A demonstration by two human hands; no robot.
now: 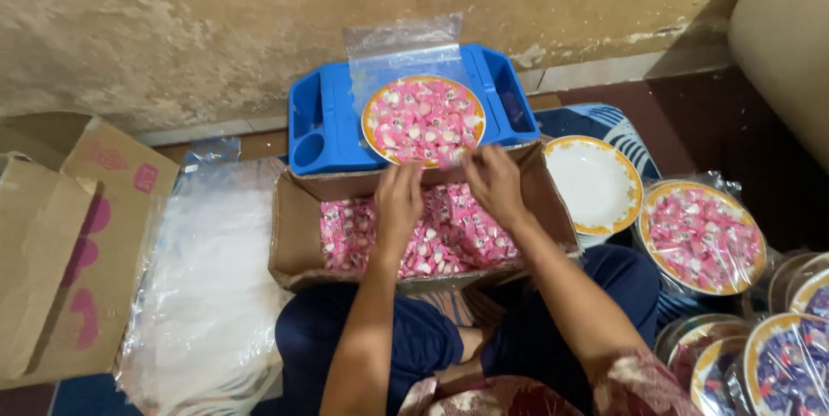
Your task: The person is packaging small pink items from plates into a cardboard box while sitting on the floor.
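Pink sweets (pixel 449 235) fill a cardboard box (pixel 298 235) (lap-held); both hands (pixel 399 200) (pixel 494 179) pinch one wrapped piece above it.

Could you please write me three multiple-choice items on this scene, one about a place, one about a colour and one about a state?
1. Where does the candy-filled plate near the hands rest?
A. on the blue tray
B. inside the box
C. on the plastic bags

2. What colour are the candies in the box?
A. green
B. pink
C. yellow

3. What state is the plate just right of the box in?
A. wrapped in plastic
B. heaped with candies
C. empty

Answers:
1 A: the plate sits on the tray by the wall, beyond the box.
2 B: the wrappers are pink and white, under the left hand and right hand.
3 C: only its bare white middle shows, whereas the wrapped plate further right is full.
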